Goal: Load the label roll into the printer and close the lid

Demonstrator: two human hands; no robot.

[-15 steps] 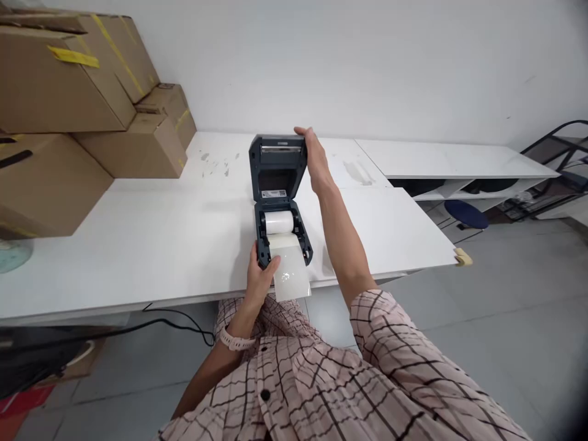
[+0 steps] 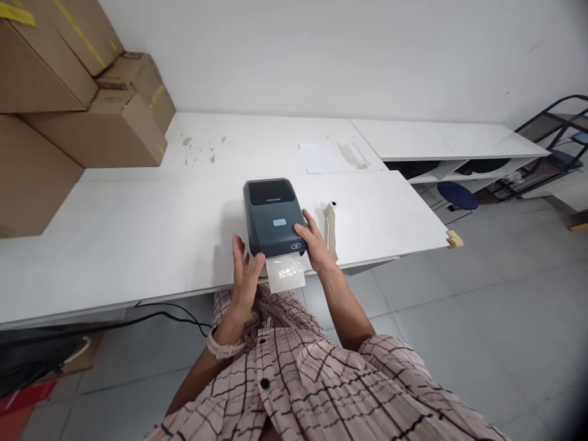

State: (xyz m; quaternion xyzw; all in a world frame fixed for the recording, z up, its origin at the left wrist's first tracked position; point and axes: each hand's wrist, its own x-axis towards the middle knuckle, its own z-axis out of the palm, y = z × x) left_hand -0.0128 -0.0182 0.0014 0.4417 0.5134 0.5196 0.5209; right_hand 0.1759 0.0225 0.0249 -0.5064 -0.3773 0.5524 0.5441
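A dark blue-grey label printer [image 2: 274, 211] stands on the white table with its lid closed. From its front slot a glossy white label strip [image 2: 285, 273] hangs out over the table's front edge. My right hand [image 2: 316, 242] grips the printer's front right corner, thumb on the lid and fingers along the side. By the front left corner my left hand [image 2: 245, 272] is open, fingers spread and thumb close to the strip; whether it touches the casing I cannot tell. The paper roll inside is hidden under the lid.
Right of the printer lies a small roll with a loose paper strip [image 2: 331, 229]. Cardboard boxes [image 2: 114, 128] are stacked at the left. A white sheet [image 2: 320, 158] lies farther back. Past the table's right end stands a blue stool [image 2: 457, 195]. Black cables [image 2: 151, 317] hang below the front edge.
The printer's lid has swung down from upright to closed, covering the roll. My right hand has come down to the front right corner. My left hand has let go of the front left side.
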